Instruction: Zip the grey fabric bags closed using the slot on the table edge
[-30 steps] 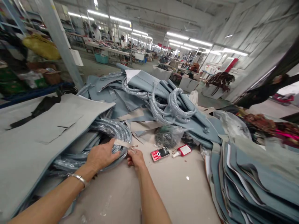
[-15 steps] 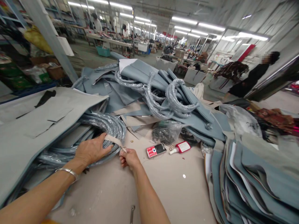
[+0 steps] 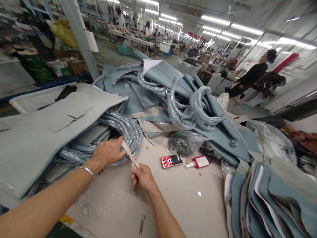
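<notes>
My left hand (image 3: pixel 107 152) curls over the inner side of a coiled bundle of blue-grey tubing in clear plastic (image 3: pixel 132 132); its fingertips are partly hidden. A pale beige strip (image 3: pixel 127 150) runs from beside those fingers to my right hand (image 3: pixel 143 177). The right hand is closed, its thumb and fingers pinching the strip's bunched end just in front of the coil. Over the coil's left part lies a large grey sheet (image 3: pixel 54 125). Right of my right hand are a red and black phone (image 3: pixel 171 160) and a red bottle with a white nozzle (image 3: pixel 201 161).
More wrapped coils (image 3: pixel 201 109) lie on blue-grey sheets at the back. Stacked blue-grey pieces (image 3: pixel 269 198) stand at right. A small wrench (image 3: pixel 142 224) lies near the table's front edge. A plastic bag (image 3: pixel 184 142) sits behind the phone. Beyond, a person (image 3: pixel 255 74) is on the aisle.
The view has swung left, so the table's things appear farther right. The strip between my hands looks narrower and more twisted. The person in the aisle has moved left past the dark pile.
</notes>
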The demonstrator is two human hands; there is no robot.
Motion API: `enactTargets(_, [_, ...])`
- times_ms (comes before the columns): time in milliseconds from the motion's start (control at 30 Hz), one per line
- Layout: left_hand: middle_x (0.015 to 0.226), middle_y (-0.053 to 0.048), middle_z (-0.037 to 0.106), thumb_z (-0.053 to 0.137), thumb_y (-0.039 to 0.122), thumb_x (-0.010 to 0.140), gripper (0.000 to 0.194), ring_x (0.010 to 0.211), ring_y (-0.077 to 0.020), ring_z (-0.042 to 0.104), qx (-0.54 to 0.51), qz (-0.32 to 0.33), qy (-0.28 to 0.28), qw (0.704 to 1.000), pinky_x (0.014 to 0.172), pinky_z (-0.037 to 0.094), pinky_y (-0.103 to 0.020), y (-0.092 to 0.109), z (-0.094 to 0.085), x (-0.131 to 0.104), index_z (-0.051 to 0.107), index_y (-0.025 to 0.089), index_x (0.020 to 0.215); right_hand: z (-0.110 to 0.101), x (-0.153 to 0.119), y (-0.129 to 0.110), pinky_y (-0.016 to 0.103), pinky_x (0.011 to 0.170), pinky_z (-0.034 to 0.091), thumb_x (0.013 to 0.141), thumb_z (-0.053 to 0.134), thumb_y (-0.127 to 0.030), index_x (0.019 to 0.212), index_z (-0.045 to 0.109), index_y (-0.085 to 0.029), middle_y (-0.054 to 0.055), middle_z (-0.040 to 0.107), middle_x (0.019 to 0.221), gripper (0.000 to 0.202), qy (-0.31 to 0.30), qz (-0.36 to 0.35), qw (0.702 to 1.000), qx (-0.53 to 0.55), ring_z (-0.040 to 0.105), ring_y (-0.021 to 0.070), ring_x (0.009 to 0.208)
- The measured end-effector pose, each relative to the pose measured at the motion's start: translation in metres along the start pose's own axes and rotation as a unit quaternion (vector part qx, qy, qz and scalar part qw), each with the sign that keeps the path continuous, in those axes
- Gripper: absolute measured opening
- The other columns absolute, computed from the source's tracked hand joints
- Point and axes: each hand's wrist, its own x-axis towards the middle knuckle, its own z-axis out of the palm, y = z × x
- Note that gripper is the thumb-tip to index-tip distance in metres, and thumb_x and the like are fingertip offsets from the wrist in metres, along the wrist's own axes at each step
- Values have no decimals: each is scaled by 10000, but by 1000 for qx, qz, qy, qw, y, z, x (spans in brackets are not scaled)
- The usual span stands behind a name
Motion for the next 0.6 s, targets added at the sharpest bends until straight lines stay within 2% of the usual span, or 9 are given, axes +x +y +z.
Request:
enactTargets(100, [1031, -215, 739, 409, 542, 969, 564, 913, -413, 723, -9, -5, 7, 1000, 702, 519, -426, 2, 3, 0, 541, 112, 1309, -10, 6, -3, 217, 453, 354, 885, 639, -502, 706, 529, -196, -52, 527, 545, 372, 22, 3, 995, -96, 477, 104, 421])
enactTargets(200, [1017, -221, 739, 416, 547, 974, 566, 902, -414, 723, -18, -1, 14, 1000, 685, 521, -427, 2, 4, -1, 546, 105, 1303, -22, 11, -10, 233, 572, 336, 854, 723, -422, 623, 529, -194, -37, 492, 530, 378, 75, -38, 979, -183, 502, 134, 566])
enactTargets(267, [990, -221, 740, 429, 556, 970, 570, 875, -416, 726, -20, 2, 18, 1000, 671, 521, -426, 1, 5, -1, 554, 100, 1290, -26, 12, -14, 244, 626, 327, 880, 698, -404, 614, 526, -198, -30, 477, 554, 378, 100, -70, 970, -212, 492, 149, 641])
enactTargets(333, [970, -216, 741, 434, 559, 968, 572, 856, -419, 726, -20, 3, 22, 1000, 661, 521, -427, 0, 7, -1, 557, 98, 1283, -26, 13, -15, 245, 638, 329, 925, 624, -412, 616, 521, -201, -23, 480, 577, 388, 96, -90, 967, -218, 479, 148, 650])
enactTargets(400, [970, -212, 741, 434, 549, 969, 565, 857, -422, 725, -22, 4, 25, 999, 660, 523, -429, -1, 8, -1, 554, 97, 1286, -22, 14, -13, 237, 602, 335, 953, 542, -469, 621, 514, -201, -23, 483, 575, 428, 74, -92, 971, -206, 465, 137, 598])
enactTargets(500, [977, -210, 740, 443, 519, 966, 539, 866, -428, 724, -26, 4, 25, 999, 665, 525, -431, -1, 9, -1, 557, 97, 1281, -10, 10, -8, 232, 495, 326, 946, 392, -664, 649, 492, -211, -34, 454, 533, 550, 30, -71, 983, -167, 413, 116, 463])
enactTargets(600, [988, -216, 736, 450, 505, 961, 518, 888, -434, 720, -32, 1, 21, 999, 686, 529, -440, 0, 9, -1, 571, 93, 1252, 2, -15, -6, 230, 429, 316, 871, 319, -833, 638, 462, -221, -47, 412, 500, 670, -6, -54, 990, -132, 358, 97, 397])
